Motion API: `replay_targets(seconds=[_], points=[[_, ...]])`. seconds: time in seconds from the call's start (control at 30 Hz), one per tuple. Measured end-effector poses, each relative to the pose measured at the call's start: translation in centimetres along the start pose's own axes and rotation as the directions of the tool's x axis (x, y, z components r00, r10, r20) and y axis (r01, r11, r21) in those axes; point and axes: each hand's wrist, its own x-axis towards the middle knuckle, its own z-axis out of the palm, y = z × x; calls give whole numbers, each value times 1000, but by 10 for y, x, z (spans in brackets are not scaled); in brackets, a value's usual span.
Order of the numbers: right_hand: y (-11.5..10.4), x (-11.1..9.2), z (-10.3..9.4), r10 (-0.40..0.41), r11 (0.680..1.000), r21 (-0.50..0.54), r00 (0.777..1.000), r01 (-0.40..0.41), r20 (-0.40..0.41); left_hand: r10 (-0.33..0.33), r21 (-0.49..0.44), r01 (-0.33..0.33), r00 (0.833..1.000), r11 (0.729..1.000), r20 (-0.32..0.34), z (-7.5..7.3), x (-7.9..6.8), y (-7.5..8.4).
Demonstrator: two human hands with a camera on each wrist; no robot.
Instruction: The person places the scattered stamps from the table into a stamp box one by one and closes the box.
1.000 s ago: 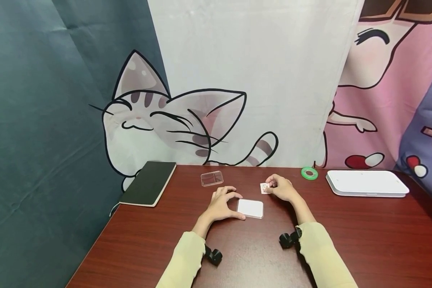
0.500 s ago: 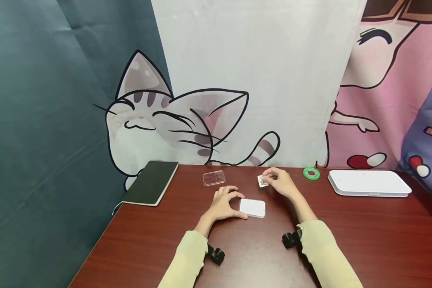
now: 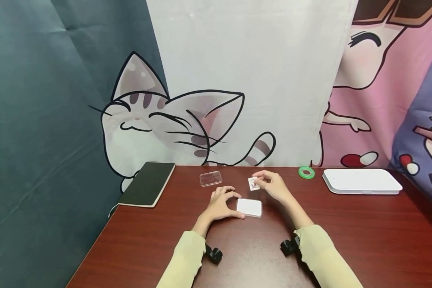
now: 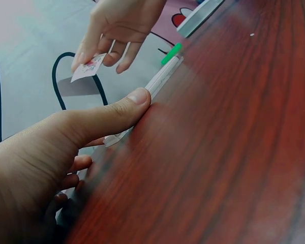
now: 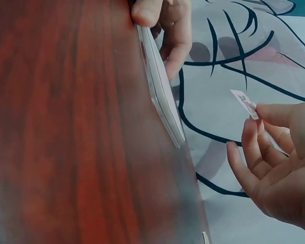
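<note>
A flat clear plastic case [image 3: 249,207] with a white surface inside lies on the table. My left hand [image 3: 219,205] holds it at its left side, thumb at the near corner and index finger at the far one; the left wrist view shows the thumb [image 4: 138,96] pressed to its edge. Just beyond the case, my right hand [image 3: 272,185] pinches a small white paper square [image 3: 253,183] with a printed picture between thumb and fingertips. In the right wrist view the paper square [image 5: 245,104] is held up in the air, tilted, with the other fingers loosely bent.
A clear plastic lid-like piece [image 3: 210,179] lies behind the left hand. A black notebook [image 3: 145,185] is at the far left. Toward the back right are a green tape roll [image 3: 306,173] and a white flat box [image 3: 361,181]. A printed curtain [image 3: 259,80] hangs behind the table.
My right hand has moved left and slightly away with the paper square, from beyond the case's right corner to behind its middle. The left hand and the case have stayed in place.
</note>
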Motion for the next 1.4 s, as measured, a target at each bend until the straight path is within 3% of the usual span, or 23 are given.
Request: replay_targets(seconds=[0.23, 0.4, 0.73, 0.9, 1.2, 1.4], points=[[5, -3, 0, 82, 996, -14, 996, -83, -36, -3, -10, 3, 1000, 1000, 1, 3, 1, -2], [5, -6, 4, 135, 990, -41, 991, -135, -7, -9, -12, 9, 1000, 1000, -5, 2, 0, -1], [4, -11, 16, 131, 990, 26, 984, -136, 120, -15, 6, 15, 1000, 1000, -14, 4, 3, -1], [2, -11, 24, 144, 989, -2, 976, -145, 163, -30, -5, 30, 999, 1000, -19, 3, 3, -1], [7, -15, 33, 152, 988, -56, 973, -145, 172, -17, -7, 17, 1000, 1000, -21, 3, 2, -2], [8, -16, 36, 105, 990, -113, 984, -89, 146, -8, -8, 8, 999, 1000, -32, 4, 2, -3]])
